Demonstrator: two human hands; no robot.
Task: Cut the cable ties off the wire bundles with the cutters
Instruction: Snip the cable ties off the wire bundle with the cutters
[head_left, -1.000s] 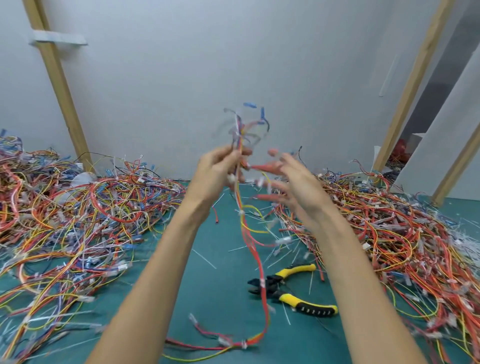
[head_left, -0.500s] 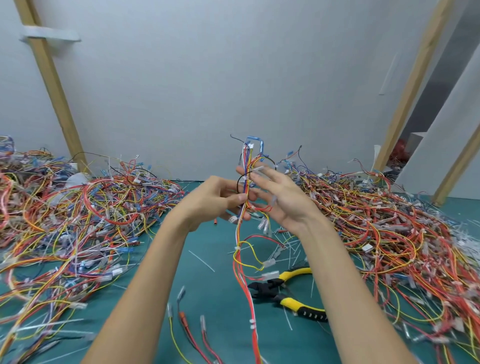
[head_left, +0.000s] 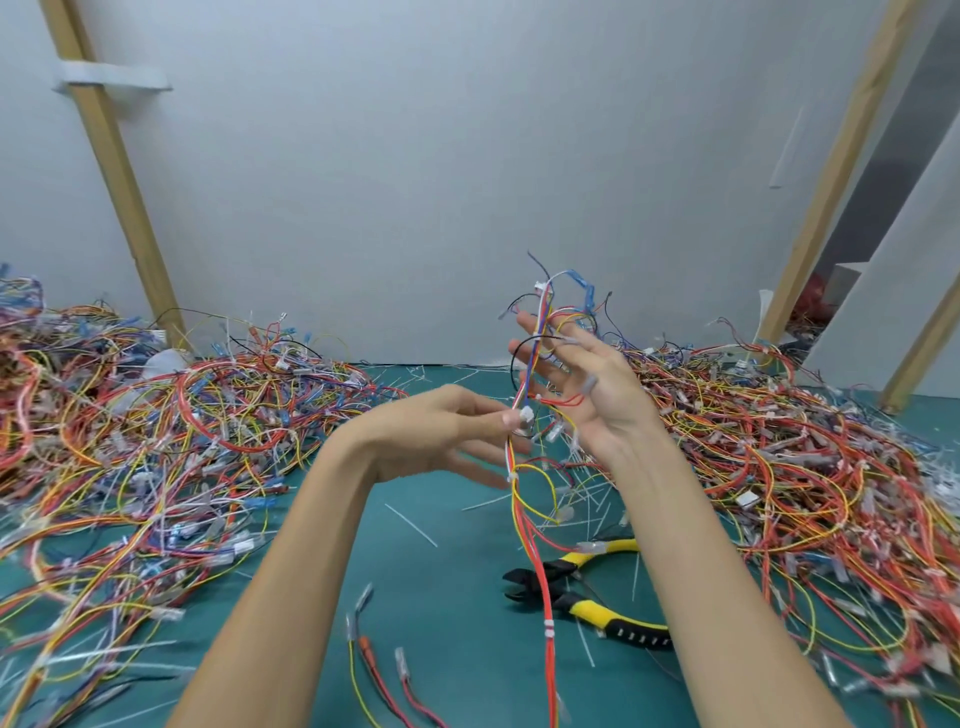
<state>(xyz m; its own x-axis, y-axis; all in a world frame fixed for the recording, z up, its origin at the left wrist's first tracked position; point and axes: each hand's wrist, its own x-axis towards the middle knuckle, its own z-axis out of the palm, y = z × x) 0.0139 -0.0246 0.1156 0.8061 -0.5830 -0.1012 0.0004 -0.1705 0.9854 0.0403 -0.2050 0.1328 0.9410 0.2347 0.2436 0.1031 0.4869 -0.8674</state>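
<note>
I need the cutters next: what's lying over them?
The held wire bundle's red strands cross the cutters' black head; a clear connector sits over the upper yellow handle. The right forearm may cover the handle tips.

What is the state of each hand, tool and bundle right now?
Wire bundle: held upright, hanging down.
Left hand: pinches the bundle.
Right hand: open, fingers straight behind the wires.
Cable tie: around the bundle, uncut.
Cutters: lying on the mat, unheld, jaws apart.
</note>
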